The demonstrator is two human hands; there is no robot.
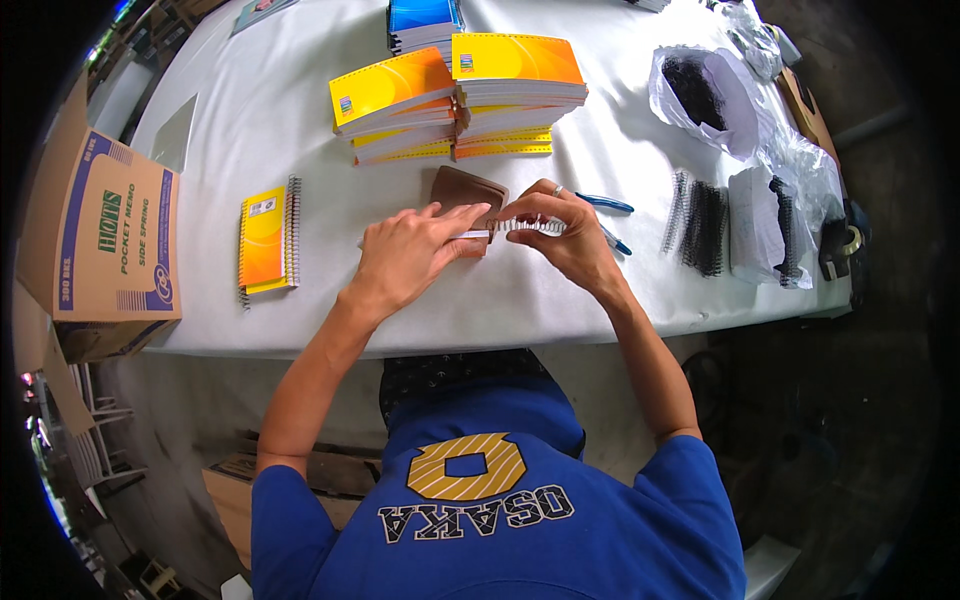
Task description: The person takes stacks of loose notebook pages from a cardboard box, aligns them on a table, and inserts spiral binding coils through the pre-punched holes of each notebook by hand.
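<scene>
At the middle of the table's near side, my left hand point(398, 258) is closed on a small notepad point(470, 235), of which only a thin white edge shows. My right hand point(562, 232) pinches a wire spiral coil point(530, 227) between thumb and fingers, and the coil's left end meets the notepad's edge. How far the coil passes through the pad is hidden by the fingers. Under and behind both hands lies a brown block point(462, 187). Two blue pens point(604, 203) lie just right of my right hand.
Stacks of yellow-orange notepads point(518, 62) stand behind my hands, with blue ones point(425, 18) farther back. Coil-bound notepads point(263, 240) lie left, beside a cardboard box point(118, 225). Loose black coils point(705, 228) and plastic bags of coils point(738, 130) occupy the right.
</scene>
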